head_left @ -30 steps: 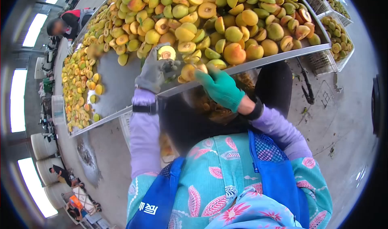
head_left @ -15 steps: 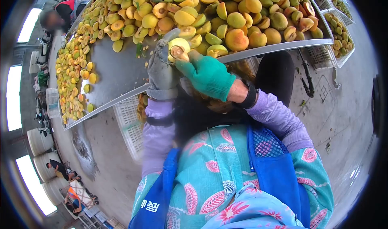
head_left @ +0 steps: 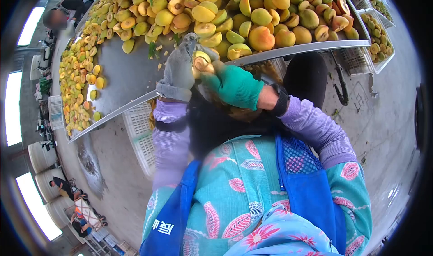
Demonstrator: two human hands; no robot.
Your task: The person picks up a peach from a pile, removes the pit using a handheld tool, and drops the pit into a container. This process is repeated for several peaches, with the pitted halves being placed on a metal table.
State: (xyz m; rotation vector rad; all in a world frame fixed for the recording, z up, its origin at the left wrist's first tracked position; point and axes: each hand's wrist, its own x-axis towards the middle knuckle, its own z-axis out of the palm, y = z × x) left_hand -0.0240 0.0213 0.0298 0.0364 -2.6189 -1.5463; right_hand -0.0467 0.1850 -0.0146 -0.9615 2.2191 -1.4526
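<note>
My left hand, in a grey glove, is closed around a cut peach with yellow-green skin and its pale, brownish cut face turned toward me. Close against that cut face is my right hand, in a green glove, its fingers curled and their tips at the fruit. I cannot tell what else the right fingers grip. Both hands are just over the near edge of a metal table. Beyond them lies a heap of halved and whole peaches.
More peach pieces spread along the table's left side. White crates stand below the table and at right, filled with peaches. A dark metal bar projects under the right edge. People are at far left, one beside the table.
Both hands have dropped slightly toward me with the peach. The cut face has turned, and the right fingertips stay at it. The person at upper left has shifted.
</note>
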